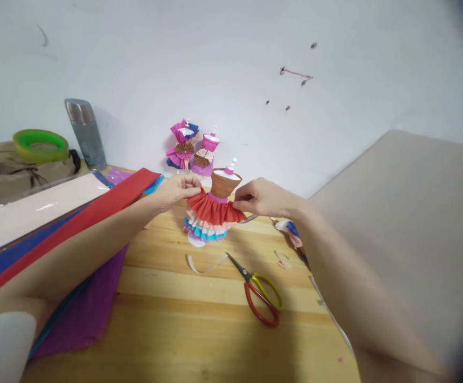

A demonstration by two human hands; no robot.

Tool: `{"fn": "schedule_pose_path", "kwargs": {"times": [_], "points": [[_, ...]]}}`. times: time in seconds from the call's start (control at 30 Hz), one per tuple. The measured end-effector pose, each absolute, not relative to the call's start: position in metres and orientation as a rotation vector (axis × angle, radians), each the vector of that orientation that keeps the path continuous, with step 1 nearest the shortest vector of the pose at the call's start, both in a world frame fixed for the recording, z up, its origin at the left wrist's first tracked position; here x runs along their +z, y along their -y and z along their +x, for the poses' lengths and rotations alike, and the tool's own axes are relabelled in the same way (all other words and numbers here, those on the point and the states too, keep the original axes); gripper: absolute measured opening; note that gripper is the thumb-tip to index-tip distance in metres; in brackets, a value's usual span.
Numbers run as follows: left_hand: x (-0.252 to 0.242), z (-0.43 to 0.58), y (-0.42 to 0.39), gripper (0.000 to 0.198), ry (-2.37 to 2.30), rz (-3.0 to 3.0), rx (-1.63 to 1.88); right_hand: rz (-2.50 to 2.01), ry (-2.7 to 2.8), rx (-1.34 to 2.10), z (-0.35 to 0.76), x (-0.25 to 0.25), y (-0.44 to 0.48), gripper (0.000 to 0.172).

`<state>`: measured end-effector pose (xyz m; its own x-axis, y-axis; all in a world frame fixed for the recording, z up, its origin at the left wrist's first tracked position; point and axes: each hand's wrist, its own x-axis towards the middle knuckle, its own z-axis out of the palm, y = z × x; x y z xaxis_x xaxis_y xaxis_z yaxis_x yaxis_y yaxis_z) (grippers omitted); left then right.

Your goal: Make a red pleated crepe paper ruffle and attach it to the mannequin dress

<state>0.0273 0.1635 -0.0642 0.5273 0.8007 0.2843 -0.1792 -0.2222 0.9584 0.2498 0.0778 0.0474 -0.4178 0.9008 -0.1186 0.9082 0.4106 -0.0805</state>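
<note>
Head view: left hand (181,190) and right hand (263,197) pinching red ruffle (214,210).
I see one end clamped in each, ruffle spread at the waist of small dress form (225,185); scissors (248,276) lie on table (155,298), nearer camera.

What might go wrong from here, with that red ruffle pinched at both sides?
The left grip and right grip stretch the red ruffle between them, so pulling too hard might tear it or flatten its pleats.

An uneven tug could tip the small dressed mannequin.

The scissors lie close in front; a lowered grip could meet their point.
</note>
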Motion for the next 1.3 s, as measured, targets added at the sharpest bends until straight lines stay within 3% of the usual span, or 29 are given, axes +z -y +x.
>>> {"fn": "schedule_pose_path", "kwargs": {"times": [1.3], "points": [[-0.056, 0.033, -0.168, 0.015, -0.421, 1.7, 0.94, 1.652, -2.528, 0.301, 0.245, 0.033, -0.081, 0.028]]}}
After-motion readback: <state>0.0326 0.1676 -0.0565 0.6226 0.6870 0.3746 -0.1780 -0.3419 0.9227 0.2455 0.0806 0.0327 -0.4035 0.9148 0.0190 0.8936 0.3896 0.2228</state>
